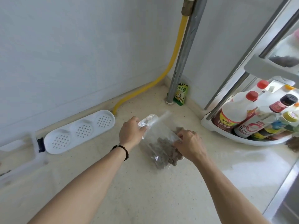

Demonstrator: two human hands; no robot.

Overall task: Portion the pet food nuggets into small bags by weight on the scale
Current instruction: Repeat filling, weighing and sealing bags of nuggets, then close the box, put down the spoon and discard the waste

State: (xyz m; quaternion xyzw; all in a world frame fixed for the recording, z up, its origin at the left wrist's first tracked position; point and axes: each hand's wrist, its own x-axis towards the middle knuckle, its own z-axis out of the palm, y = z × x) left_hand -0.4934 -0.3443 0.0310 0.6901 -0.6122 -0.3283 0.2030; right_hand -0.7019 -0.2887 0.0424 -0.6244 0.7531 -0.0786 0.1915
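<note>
Here the pale tabletop carries a clear bag lying flat, likely to steady it; left hand pinches its folded top, right hand grips the side, holding the brown nuggets low inside.

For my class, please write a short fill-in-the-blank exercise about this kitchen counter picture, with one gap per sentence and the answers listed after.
1. The clear bag lying on the counter holds brown ______.
2. The left hand wears a dark beaded ______ at the wrist.
3. The hose running down the wall is coloured ______.
4. The white tray by the wall has ______ perforated round sections.

Answers: nuggets; bracelet; yellow; three
</note>
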